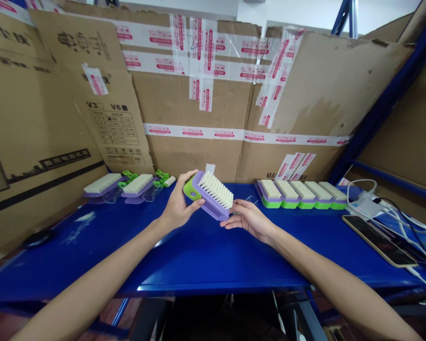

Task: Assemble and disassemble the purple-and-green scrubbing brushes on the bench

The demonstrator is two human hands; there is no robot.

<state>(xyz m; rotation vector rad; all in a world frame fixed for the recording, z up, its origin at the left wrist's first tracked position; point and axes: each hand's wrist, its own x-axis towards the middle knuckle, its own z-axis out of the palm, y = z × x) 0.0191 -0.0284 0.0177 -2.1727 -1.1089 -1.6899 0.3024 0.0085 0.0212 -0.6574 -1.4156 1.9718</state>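
Observation:
A scrub brush (213, 195) with white bristles, a purple body and a green end is held up tilted over the table, bristles facing up and right. My left hand (179, 201) is closed around its green end, thumb along the lower side. At the brush's lower right end, my right hand (248, 220) pinches the purple edge between thumb and fingers. Part of the right fingertips is hidden behind the brush. A thin clear piece (251, 201) lies on the table just behind my right hand.
On the left lie purple brush parts with bristles (137, 184) and green pieces (161, 177). A row of several finished-looking brushes (287, 190) stands at the right, beside a phone (379, 240), a white charger (364, 203) and cables. Taped cardboard (199, 156) walls the blue table's (206, 260) back.

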